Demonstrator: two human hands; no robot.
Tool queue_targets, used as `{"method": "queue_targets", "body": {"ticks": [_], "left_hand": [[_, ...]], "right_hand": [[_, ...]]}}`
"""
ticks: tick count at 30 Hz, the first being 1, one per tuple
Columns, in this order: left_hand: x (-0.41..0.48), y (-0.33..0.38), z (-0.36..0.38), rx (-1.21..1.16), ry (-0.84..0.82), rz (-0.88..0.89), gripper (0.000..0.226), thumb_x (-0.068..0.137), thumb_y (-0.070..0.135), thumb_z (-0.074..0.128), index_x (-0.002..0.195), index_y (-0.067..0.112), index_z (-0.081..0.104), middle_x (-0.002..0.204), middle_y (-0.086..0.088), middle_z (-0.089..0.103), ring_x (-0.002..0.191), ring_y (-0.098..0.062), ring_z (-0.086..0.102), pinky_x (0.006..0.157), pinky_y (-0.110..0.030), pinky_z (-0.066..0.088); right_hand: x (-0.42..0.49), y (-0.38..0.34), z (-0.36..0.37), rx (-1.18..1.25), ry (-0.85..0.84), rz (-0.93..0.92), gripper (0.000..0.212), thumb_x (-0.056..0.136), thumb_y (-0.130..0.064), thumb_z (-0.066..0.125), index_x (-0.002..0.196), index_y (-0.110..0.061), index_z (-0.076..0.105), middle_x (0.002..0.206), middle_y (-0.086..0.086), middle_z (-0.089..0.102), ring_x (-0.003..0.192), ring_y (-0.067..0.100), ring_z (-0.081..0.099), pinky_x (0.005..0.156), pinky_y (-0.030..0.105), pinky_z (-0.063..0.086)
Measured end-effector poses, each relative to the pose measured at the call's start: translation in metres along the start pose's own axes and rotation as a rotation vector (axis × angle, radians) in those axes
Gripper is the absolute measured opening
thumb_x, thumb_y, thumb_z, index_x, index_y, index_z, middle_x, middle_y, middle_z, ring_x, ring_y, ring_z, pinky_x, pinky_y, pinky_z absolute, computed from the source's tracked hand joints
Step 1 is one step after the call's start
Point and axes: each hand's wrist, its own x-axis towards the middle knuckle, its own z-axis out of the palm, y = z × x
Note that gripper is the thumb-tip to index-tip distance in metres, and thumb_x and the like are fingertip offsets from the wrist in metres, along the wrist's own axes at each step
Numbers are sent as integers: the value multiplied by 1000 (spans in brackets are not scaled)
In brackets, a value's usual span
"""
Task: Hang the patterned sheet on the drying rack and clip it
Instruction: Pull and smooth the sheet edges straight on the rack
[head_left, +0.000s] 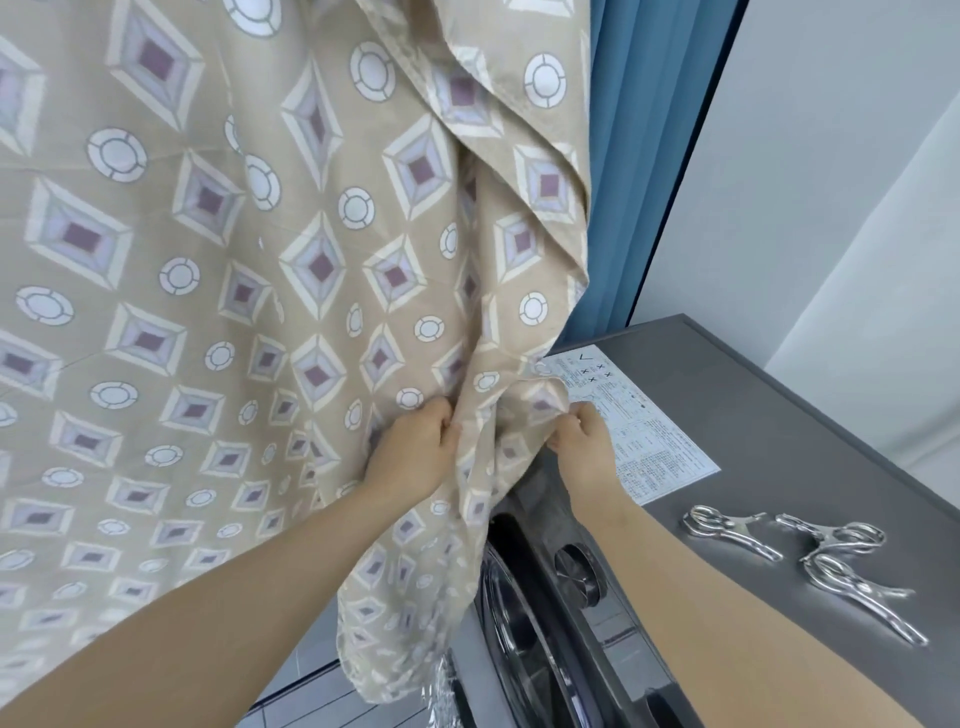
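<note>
The left hand (421, 447) is gripping a fold of the patterned sheet (208, 234) in curled fingers and the right hand (582, 441) is pinching its bunched edge just beside it, the cloth hanging above both, while three metal clips (727, 532) are lying on the grey machine top (779, 415) to the right hand's right.

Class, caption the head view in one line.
Left hand and right hand grip the patterned sheet; metal clips lie on the washer.
</note>
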Motion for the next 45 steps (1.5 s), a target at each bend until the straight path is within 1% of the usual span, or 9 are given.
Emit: {"method": "queue_targets", "body": {"ticks": [5, 12, 17, 23, 26, 29, 33, 37, 45], "left_hand": [[-7, -4, 1, -137, 83, -57, 16, 97, 24, 42, 87, 12, 41, 62, 0, 50, 70, -30, 57, 67, -40, 46], [-22, -6, 12, -362, -31, -73, 19, 90, 31, 56, 93, 20, 41, 70, 10, 54, 64, -8, 53, 64, -28, 43], [-32, -13, 27, -117, -147, -41, 24, 88, 28, 58, 103, 10, 55, 80, 0, 62, 79, -22, 61, 75, -36, 47], [-48, -12, 30, -178, -21, -11, 15, 88, 23, 57, 91, 10, 52, 74, -5, 59, 69, -22, 57, 68, -37, 46], [-54, -3, 28, -248, -345, 102, 27, 90, 22, 56, 116, 23, 51, 94, -1, 64, 86, -14, 61, 77, -26, 48], [-52, -4, 25, -227, -593, 199, 61, 91, 17, 53, 141, 42, 28, 105, 12, 61, 103, -10, 59, 92, -36, 50], [-51, -6, 7, -263, -561, 198, 62, 92, 2, 41, 143, 35, 30, 112, 10, 59, 104, -16, 59, 86, -32, 50], [-49, -3, -16, -355, -463, 169, 58, 90, -6, 31, 133, 31, 43, 108, 6, 59, 95, -21, 64, 64, -27, 48], [-32, 2, -42, -302, -299, 135, 51, 89, 2, 36, 128, 32, 47, 106, 8, 59, 90, -20, 63, 63, -31, 49]], "right_hand": [[-8, -6, -9, 76, 180, -80, 16, 96, -18, 38, 80, -20, 42, 75, -3, 45, 70, 15, 43, 66, 31, 38], [-27, 38, -12, -223, -567, 57, 17, 83, -10, 67, 100, -5, 65, 94, 3, 67, 88, 13, 61, 81, 23, 47], [-36, 59, -8, -222, -390, 101, 24, 85, -23, 56, 94, -1, 54, 87, 9, 57, 85, 21, 53, 88, 41, 46], [-72, 52, -28, -272, -60, -87, 18, 91, -11, 45, 76, -19, 40, 68, -2, 43, 64, 16, 39, 58, 28, 38], [-87, 53, -27, -344, -194, 6, 6, 82, -10, 53, 87, -13, 56, 76, 2, 56, 72, 18, 53, 76, 41, 54], [-96, 44, -19, 9, -232, 160, 37, 65, -19, 64, 100, -6, 58, 93, 8, 62, 84, 19, 61, 86, 44, 54], [-100, 24, -4, 182, -203, 101, 32, 74, -15, 75, 98, -15, 55, 94, 5, 66, 88, 19, 66, 86, 35, 55], [-94, 9, 2, -20, 175, 46, 30, 87, -9, 57, 61, -16, 44, 60, -3, 45, 58, 14, 41, 52, 23, 37], [-77, -29, 6, 209, 209, 90, 21, 85, -11, 58, 95, -19, 41, 83, 5, 56, 68, 19, 55, 59, 31, 47]]}}
